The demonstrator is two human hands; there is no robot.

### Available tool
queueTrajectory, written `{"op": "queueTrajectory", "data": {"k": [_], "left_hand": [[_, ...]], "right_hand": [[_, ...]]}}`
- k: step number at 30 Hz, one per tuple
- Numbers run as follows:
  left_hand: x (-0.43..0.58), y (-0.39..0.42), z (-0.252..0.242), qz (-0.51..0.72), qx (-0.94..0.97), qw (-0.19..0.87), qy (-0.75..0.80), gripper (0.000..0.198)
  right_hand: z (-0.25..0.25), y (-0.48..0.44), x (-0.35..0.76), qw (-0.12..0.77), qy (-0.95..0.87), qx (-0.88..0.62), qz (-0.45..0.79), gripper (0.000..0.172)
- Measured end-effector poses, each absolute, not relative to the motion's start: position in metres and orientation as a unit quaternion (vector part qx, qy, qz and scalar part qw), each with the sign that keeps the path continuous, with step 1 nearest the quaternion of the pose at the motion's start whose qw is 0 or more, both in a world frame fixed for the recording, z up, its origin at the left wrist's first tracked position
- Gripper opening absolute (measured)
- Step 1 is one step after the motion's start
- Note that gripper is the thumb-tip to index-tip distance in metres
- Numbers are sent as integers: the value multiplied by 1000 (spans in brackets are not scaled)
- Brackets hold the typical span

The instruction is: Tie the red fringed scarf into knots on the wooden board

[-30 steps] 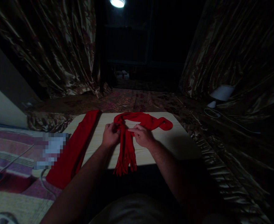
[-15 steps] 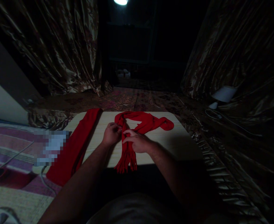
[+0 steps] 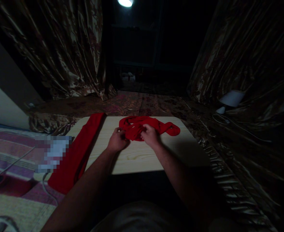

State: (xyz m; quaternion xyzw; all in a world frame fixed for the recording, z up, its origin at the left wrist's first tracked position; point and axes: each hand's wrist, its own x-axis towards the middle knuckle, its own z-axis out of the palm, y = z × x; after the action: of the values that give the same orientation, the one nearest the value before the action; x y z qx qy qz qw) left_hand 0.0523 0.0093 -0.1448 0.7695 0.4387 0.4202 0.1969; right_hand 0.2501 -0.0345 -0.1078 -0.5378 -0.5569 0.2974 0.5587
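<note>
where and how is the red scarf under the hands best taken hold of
Probably by the narrow, twisted neck of the scarf, coming from the right side of the table and pinching across it. That stretch looks slimmer than the bunched middle and lies clear of the left hand and the right hand.

A white-shaded table lamp (image 3: 232, 98) sits at three o'clock; patterned curtains (image 3: 69, 48) at ten and two; bright round light (image 3: 125, 3) at twelve; striped bedspread (image 3: 18, 206) at eight.
</note>
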Motion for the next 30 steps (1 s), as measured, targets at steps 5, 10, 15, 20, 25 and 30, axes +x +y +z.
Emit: {"op": "queueTrajectory", "data": {"k": [5, 10, 15, 20, 25, 30], "left_hand": [[53, 5, -143, 401, 775, 133, 470, 32], [52, 6, -142, 446, 764, 132, 447, 22], [54, 4, -137, 505, 741, 149, 416, 14], [57, -1, -131, 548, 704, 189, 411, 17], [58, -2, -131, 567, 659, 266, 416, 39], [62, -4, -131, 584, 645, 308, 385, 38]], "right_hand": [[-90, -6, 254, 579, -495, -634, 134, 13], [-88, -5, 239, 463, -582, -667, 42, 27], [-105, -13, 228, 443, -632, -629, 87, 32], [-111, -28, 226, 420, -686, -579, 130, 41], [-112, -33, 224, 331, -718, -605, 96, 53], [-111, -27, 232, 375, -687, -611, 114, 22]]}}
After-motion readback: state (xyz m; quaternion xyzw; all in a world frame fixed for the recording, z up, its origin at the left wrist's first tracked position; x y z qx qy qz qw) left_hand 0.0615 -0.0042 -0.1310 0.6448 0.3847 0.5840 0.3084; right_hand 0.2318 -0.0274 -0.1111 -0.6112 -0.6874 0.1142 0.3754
